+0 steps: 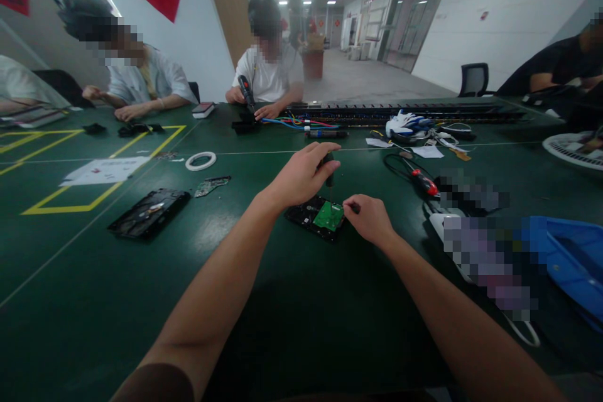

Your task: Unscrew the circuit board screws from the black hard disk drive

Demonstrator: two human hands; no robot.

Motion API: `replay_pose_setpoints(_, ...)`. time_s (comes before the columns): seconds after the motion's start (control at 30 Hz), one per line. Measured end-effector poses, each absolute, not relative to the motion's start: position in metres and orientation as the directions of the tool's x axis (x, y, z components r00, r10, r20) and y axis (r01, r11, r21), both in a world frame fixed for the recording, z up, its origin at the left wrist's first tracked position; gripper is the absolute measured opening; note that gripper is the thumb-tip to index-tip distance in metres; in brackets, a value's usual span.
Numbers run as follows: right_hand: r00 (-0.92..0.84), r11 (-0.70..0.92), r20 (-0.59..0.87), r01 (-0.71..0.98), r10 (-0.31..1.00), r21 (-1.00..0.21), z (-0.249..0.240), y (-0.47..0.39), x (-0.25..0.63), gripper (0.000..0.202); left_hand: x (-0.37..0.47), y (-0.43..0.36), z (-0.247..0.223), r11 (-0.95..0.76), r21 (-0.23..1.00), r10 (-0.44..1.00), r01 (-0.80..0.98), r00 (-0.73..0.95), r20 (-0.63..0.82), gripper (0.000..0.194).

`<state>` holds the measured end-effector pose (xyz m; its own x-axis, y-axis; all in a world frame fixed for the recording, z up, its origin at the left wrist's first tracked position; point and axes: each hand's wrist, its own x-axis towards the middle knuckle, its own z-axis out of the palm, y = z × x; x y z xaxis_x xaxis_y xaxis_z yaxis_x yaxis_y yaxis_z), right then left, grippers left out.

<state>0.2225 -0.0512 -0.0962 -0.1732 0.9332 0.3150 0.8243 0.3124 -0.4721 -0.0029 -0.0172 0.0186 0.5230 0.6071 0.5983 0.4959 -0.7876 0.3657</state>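
Observation:
A black hard disk drive [304,213] lies on the green table in front of me, its green circuit board [328,216] facing up. Above it, my left hand [306,171] is closed around the dark handle of a screwdriver [329,177]. The thin shaft points down at the board; whether its tip sits in a screw is too small to tell. At the drive's right edge, my right hand [370,217] is closed in a pinch. A small dark bit shows between its fingers, but I cannot make out what it is.
To the left lie a black casing [149,212], a loose circuit board [211,186], a white tape ring [200,161] and paper [106,169]. On the right are a red-and-black tool [424,182], gloves [407,125] and a blue bin [565,257]. Co-workers sit across the table, one holding a power screwdriver [245,89].

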Motion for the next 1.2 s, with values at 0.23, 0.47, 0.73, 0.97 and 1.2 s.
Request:
replay_pose_setpoints(0.23,-0.165,0.305,0.309,0.819,0.937,-0.486,-0.098,-0.05,0.223,0.012,-0.003,-0.017,0.018,-0.782,0.376,0.615,0.496,0.52,0.593,0.035)
replay_pose_setpoints(0.47,-0.059,0.336,0.434,0.729,0.899,-0.596,-0.09,-0.053,0.223,0.016,0.001,-0.017,0.017,-0.782,0.373,0.612,0.498,0.507,0.607,0.037)
replay_pose_setpoints(0.73,-0.093,0.526,0.558,0.489,0.824,-0.695,-0.073,-0.067,0.209,0.027,0.017,-0.022,0.008,-0.836,0.36,0.547,0.414,0.568,0.616,0.034)
replay_pose_setpoints(0.97,0.006,0.525,0.622,0.532,0.783,-0.665,-0.07,-0.067,0.212,0.025,0.022,-0.027,0.007,-0.815,0.455,0.575,0.358,0.593,0.563,0.054)
replay_pose_setpoints(1.2,0.158,0.454,0.61,0.531,0.777,-0.716,-0.072,-0.063,0.217,0.023,-0.02,-0.011,-0.032,-0.783,0.366,0.615,0.503,0.718,0.327,0.064)
